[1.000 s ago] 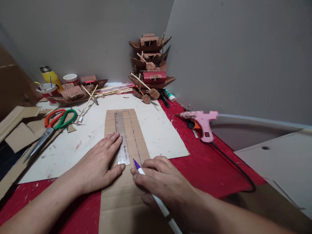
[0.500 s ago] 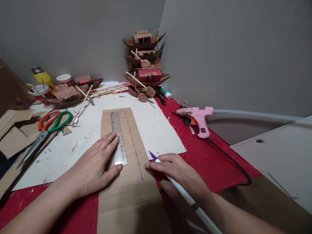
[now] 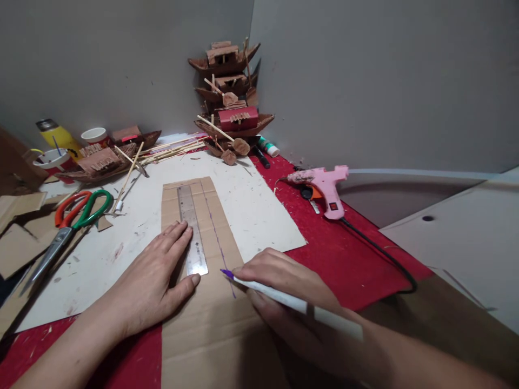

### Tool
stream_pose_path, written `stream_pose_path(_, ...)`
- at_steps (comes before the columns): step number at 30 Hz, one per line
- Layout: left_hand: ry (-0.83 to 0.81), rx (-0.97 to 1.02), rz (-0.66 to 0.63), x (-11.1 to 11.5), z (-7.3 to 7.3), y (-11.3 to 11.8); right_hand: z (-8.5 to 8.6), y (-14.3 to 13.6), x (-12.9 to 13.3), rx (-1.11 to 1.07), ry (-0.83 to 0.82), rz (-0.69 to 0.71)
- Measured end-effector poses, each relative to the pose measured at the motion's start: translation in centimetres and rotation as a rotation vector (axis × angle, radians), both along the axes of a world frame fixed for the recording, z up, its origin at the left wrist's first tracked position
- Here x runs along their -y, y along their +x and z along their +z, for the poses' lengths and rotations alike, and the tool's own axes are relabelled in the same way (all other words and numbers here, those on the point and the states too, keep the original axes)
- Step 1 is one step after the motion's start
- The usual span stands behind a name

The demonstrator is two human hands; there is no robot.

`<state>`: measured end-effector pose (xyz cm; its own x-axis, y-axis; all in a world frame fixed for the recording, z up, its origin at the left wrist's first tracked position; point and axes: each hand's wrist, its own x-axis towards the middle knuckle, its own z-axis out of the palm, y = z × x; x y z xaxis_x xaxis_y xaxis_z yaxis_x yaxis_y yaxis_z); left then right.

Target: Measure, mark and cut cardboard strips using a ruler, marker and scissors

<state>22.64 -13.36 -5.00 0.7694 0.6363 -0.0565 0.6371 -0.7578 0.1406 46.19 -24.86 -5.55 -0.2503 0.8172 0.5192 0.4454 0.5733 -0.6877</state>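
A long strip of brown cardboard point(image 3: 203, 329) lies lengthwise before me, with a dashed purple line drawn along its right part. My left hand point(image 3: 160, 275) rests flat on the strip, fingers stretched out and thumb apart. Its fingertips touch the left edge of a clear ruler point(image 3: 196, 246) lying on the cardboard, left of the purple line. In my right hand point(image 3: 287, 292) is a white marker pen point(image 3: 270, 293) with a purple tip, pinched between thumb and fingers. The tip is over the cardboard by the lower end of the line; whether it touches is unclear.
Scissors point(image 3: 77, 221) with orange and green handles lie left, beside cardboard scraps point(image 3: 24, 237). A pink glue gun point(image 3: 328, 189) with a black cord is at right. Model boats point(image 3: 237, 119) are stacked at the back; thin sticks point(image 3: 174, 148), cups point(image 3: 95, 135) and a yellow bottle point(image 3: 57, 135) stand left of them.
My right hand has brought the marker pen left, from beyond the cardboard's right edge to over the strip near the purple line. The whole view has shifted slightly; my left hand stays by the ruler.
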Motion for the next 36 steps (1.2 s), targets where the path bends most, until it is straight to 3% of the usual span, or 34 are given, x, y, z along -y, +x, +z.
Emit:
stream_pose_path(3,0.0,-0.006,0.001,0.0,0.0,0.0,0.4,-1.1,-0.7,0.008,0.014,-0.006)
stream_pose_path(8,-0.009,-0.009,0.008,0.1,0.0,-0.1,-0.9,-2.1,-1.7,0.023,0.055,-0.022)
stream_pose_path(36,-0.009,-0.002,0.019,0.2,0.1,0.2,-2.3,-2.5,-2.1,0.088,0.088,-0.073)
